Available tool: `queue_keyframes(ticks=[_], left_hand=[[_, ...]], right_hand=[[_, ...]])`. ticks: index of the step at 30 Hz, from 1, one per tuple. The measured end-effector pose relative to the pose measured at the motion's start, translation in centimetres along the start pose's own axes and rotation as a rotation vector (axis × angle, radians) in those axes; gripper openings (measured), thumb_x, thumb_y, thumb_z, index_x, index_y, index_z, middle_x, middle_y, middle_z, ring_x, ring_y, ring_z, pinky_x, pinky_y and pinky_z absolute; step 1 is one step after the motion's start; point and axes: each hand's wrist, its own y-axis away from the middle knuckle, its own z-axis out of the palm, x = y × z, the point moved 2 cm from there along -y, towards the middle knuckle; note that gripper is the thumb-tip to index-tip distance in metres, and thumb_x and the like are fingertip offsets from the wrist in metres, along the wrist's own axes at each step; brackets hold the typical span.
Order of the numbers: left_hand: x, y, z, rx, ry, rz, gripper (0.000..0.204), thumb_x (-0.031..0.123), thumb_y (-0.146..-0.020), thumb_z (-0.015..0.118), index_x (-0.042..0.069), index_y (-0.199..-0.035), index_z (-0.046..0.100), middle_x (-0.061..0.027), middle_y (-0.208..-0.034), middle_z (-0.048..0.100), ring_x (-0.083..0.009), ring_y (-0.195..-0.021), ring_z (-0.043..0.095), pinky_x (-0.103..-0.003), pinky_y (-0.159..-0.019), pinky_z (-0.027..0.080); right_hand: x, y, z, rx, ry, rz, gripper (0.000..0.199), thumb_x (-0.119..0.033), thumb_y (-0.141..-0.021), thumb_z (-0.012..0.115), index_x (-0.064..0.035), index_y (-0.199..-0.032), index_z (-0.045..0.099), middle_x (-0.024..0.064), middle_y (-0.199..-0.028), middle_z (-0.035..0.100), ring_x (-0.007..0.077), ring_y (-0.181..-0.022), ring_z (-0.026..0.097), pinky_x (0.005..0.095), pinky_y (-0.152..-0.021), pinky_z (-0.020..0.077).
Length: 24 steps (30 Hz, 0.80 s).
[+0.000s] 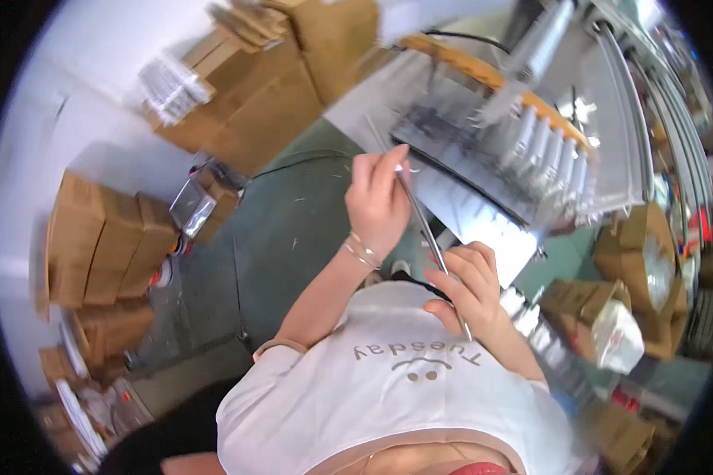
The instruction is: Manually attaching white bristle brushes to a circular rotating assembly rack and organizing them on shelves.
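Observation:
A thin silver metal rod [424, 218] slants in front of my chest, from upper left to lower right. My left hand [379, 204], with bracelets on its wrist, is closed with thumb and finger pinched at the rod's upper part. A small white bit shows at those fingertips, too small to name. Lower down, my right hand [471, 289] has its fingers curled about the rod, whose lower end sticks out below the thumb. Just beyond both hands is a machine with a dark flat plate [463, 178] over a pale worktop [499, 245].
The machine carries an orange bar [483, 73] and a row of silver cylinders [543, 146]. Cardboard boxes [253, 119] stand at the far left, with more boxes [95, 237] along the left wall. On the right, an open carton [582, 305] has a white plastic bag [616, 336] beside it.

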Motion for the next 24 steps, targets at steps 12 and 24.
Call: queue_keyframes(ticks=[12,24], left_hand=[[0.3,1.7,6.7,-0.402,0.857,0.011,0.051,-0.004,-0.073,0.062,0.001,-0.120,0.043,-0.0134,-0.113,0.052,-0.0248,-0.100,0.056,-0.037,-0.085,0.045],[-4.5,-6.6,20.3,-0.978,1.323,-0.428,0.045,0.014,-0.091,0.055,0.005,-0.131,0.037,-0.0085,-0.130,0.044,-0.0192,-0.116,0.047,-0.035,-0.098,0.040]], right_hand=[[1.1,4.1,-1.9,0.339,0.035,0.239,0.029,-0.028,-0.090,0.057,0.0003,-0.083,0.061,0.0141,-0.082,0.058,0.0280,-0.068,0.054,0.0400,-0.062,0.0449],[-4.6,0.7,6.0,0.876,0.320,0.554,0.027,-0.025,-0.091,0.053,0.0006,-0.081,0.056,0.0162,-0.074,0.060,0.0255,-0.065,0.054,0.0388,-0.059,0.0431]])
